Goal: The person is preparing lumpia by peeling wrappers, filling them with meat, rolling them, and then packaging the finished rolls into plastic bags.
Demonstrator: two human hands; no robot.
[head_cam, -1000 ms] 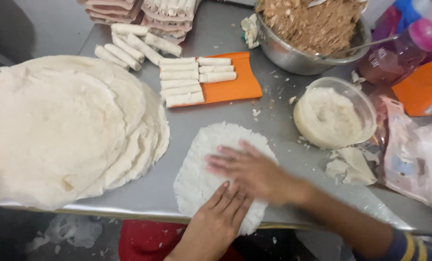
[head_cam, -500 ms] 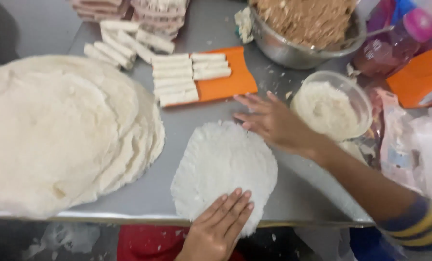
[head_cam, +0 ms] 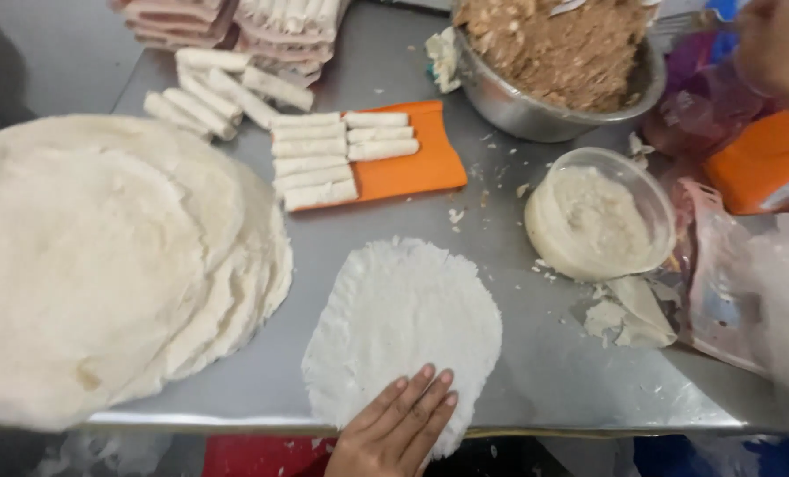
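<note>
At far left a stack of wrappers (head_cam: 103, 265) fills the left third of the frame and overhangs the near edge of the steel table (head_cam: 518, 371). At upper left, loose rolls (head_cam: 226, 88) lie just above an orange board (head_cam: 412, 163) that carries two columns of finished rolls (head_cam: 315, 159).

At lower centre a single wrapper (head_cam: 403, 327) lies flat, its near rim reaching the table's front edge. The left hand (head_cam: 399, 428) comes up from the bottom edge of the frame and lies palm down on the wrapper's near part, fingers straight and close together, gripping nothing.

Bare steel runs between the stack and the wrapper, and a wider bare strip lies to the right of the wrapper, dotted with crumbs.

Right of centre stands a clear bowl of pale paste (head_cam: 597, 221), with dough scraps (head_cam: 628, 314) just below it. Above it sits a metal bowl of brown filling (head_cam: 562, 62). Plastic bags and an orange box (head_cam: 756, 163) crowd the right edge.

The right hand (head_cam: 778, 44) is at the upper right corner, blurred and cut off by the frame; whether it is spread or holding anything cannot be told.
</note>
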